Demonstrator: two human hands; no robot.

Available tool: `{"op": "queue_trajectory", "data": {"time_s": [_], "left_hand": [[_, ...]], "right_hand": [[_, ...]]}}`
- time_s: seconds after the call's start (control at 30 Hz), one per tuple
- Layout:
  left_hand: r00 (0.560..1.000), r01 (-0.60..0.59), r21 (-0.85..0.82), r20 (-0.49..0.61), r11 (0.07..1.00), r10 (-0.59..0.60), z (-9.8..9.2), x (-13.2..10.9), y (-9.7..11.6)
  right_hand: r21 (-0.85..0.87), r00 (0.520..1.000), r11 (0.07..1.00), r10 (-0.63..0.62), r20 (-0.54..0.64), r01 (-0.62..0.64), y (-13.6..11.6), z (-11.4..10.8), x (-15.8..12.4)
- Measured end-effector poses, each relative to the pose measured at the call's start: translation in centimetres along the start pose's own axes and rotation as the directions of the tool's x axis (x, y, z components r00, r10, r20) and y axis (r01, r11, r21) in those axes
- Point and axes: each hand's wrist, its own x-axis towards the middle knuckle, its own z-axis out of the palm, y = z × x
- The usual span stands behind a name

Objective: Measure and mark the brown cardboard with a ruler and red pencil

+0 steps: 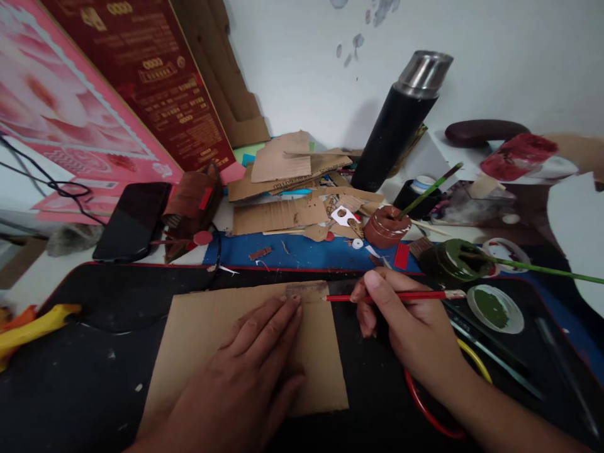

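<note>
A flat sheet of brown cardboard point(198, 333) lies on the black mat in front of me. My left hand point(255, 352) rests flat on it, fingers stretched out toward its far edge. Along that edge, near the fingertips, is a darker, see-through strip point(309, 292), perhaps a clear ruler or tape; I cannot tell which. In my right hand point(406, 314) a red pencil point(419, 296) is pinched between thumb and fingers. It lies nearly level, its tip pointing left at the sheet's upper right edge.
Behind the mat are cardboard scraps point(278, 214), a brown paint jar point(387, 226) and a black thermos point(396, 126). To the right sit a green paint jar point(453, 261) and its lid point(495, 308). A phone point(132, 220) and a small brown cardboard model point(191, 204) stand left.
</note>
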Motion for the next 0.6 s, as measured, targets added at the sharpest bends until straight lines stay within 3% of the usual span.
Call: {"op": "queue_trajectory", "data": {"time_s": [0.6], "left_hand": [[1.000, -0.018, 0.103, -0.013, 0.994, 0.019, -0.12, 0.55, 0.18]], "right_hand": [[-0.002, 0.999, 1.000, -0.024, 0.022, 0.024, 0.23, -0.08, 0.03]]}}
